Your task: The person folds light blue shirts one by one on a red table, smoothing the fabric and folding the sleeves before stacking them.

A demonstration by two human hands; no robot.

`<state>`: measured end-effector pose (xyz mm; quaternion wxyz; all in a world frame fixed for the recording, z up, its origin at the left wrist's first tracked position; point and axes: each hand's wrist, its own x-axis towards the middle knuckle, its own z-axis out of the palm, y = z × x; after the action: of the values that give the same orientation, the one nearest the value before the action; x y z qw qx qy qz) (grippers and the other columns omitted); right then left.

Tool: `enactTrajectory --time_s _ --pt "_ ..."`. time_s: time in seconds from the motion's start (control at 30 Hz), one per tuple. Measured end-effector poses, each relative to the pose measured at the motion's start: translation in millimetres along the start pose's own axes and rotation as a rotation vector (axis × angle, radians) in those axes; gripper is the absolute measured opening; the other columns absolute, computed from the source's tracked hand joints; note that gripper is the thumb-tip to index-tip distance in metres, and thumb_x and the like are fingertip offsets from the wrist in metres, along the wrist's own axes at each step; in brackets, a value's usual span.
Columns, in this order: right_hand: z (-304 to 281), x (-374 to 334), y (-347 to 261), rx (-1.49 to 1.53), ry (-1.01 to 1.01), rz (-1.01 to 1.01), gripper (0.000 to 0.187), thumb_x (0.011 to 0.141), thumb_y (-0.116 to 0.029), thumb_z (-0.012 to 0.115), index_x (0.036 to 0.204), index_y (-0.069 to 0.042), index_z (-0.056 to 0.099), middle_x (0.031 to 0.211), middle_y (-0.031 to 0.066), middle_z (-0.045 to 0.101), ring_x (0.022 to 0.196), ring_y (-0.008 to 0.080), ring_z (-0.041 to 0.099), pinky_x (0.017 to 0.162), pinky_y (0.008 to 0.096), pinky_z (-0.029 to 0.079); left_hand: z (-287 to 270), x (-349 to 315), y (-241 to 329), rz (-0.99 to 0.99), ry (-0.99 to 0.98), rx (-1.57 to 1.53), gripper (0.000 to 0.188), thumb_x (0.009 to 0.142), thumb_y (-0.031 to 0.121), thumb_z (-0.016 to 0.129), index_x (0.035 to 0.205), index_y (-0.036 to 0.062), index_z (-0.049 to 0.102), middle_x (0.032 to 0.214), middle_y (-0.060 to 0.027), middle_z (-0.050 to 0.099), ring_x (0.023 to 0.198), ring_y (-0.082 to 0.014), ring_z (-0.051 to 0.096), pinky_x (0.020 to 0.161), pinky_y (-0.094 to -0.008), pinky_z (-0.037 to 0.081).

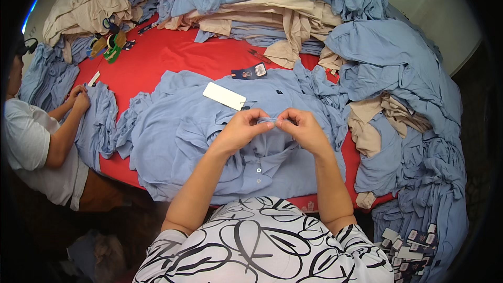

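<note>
- We have the blue shirt spread on the red table, its placket side up, with the small white buttons running down toward us.
- Our left hand is above the shirt's collar area, thumb and forefinger closed on a thin pale strip.
- Our right hand meets it there, pinching the same strip, the fingertips of both hands nearly touching.
- The strip is small and partly covered by our fingers, so we cannot fairly say whether it is cord, thread or an edge of cloth.
- For good handling, we would judge a light fingertip pinch best, both hands level above the shirt, so that the strip is neither twisted nor pulled against the thin cloth.
- The white tag lies on the shirt just beyond our left hand; we do well to let no knuckle drag or crease it.
- The dark tag lies at the shirt's far edge, clear of our fingers.
- Past the shirt's far edge lie the small snips; we should leave those points well away from the fabric.
</note>
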<state>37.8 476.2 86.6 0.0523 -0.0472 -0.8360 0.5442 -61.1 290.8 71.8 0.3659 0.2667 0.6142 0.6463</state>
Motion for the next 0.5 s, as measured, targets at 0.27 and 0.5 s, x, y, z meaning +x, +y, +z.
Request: enactTrajectory --time_s 0.27,0.5 --pt "-1 -2 -1 0.17 -0.09 0.119 0.025 0.09 -0.024 0.061 0.096 -0.001 0.066 0.078 -0.0024 0.059 0.069 0.0065 0.051 0.06 0.0257 0.041 0 -3 -3 0.006 0.044 0.027 0.02 0.088 0.021 0.071 0.095 0.0038 0.063 0.079 0.0031 0.06 0.067 -0.0025 0.047 0.058 -0.0195 0.034" --pt "-16 -8 -5 -0.018 -0.062 0.135 0.023 0.088 -0.021 0.06 0.1 -0.001 0.066 0.073 0.0006 0.059 0.066 0.0103 0.052 0.06 0.0276 0.043 -7 -3 -8 -0.033 0.053 0.003 0.022 0.089 0.024 0.069 0.098 0.0039 0.065 0.083 0.003 0.059 0.074 -0.0047 0.048 0.066 -0.0213 0.038"
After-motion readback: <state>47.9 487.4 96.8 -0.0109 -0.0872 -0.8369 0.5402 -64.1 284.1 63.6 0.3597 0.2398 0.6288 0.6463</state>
